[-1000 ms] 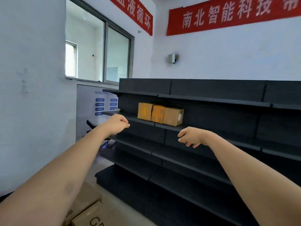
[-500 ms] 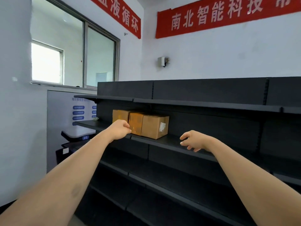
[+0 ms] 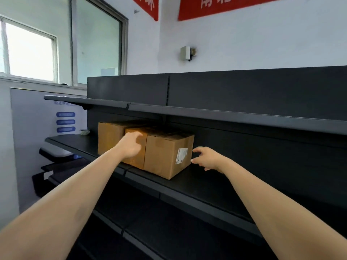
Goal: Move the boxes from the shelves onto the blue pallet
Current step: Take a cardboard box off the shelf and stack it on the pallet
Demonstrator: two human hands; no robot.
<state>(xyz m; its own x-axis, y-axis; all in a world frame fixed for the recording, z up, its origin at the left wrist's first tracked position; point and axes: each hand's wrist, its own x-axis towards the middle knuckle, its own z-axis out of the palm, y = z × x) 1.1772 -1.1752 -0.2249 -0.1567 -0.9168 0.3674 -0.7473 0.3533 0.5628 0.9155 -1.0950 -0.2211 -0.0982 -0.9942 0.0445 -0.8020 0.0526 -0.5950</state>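
Three brown cardboard boxes stand side by side on the middle shelf (image 3: 197,182) of a black rack. The right box (image 3: 163,156) carries a white label on its right face; the middle box (image 3: 139,145) and the left box (image 3: 109,136) sit behind it to the left. My left hand (image 3: 131,144) is in front of the middle box, fingers stretched toward the seam with the right box. My right hand (image 3: 208,158) hovers with spread fingers just right of the labelled face, fingertips near its edge. Neither hand holds anything. The blue pallet is out of view.
An upper shelf (image 3: 206,111) overhangs the boxes closely. Lower shelves (image 3: 169,231) jut out beneath my arms. A window (image 3: 30,51) and a grey panel with blue labels (image 3: 65,121) lie to the left. Red banners (image 3: 234,6) hang on the white wall.
I have come closer to the rack, so the boxes look larger. Both hands moved forward to the boxes and their fingers uncurled.
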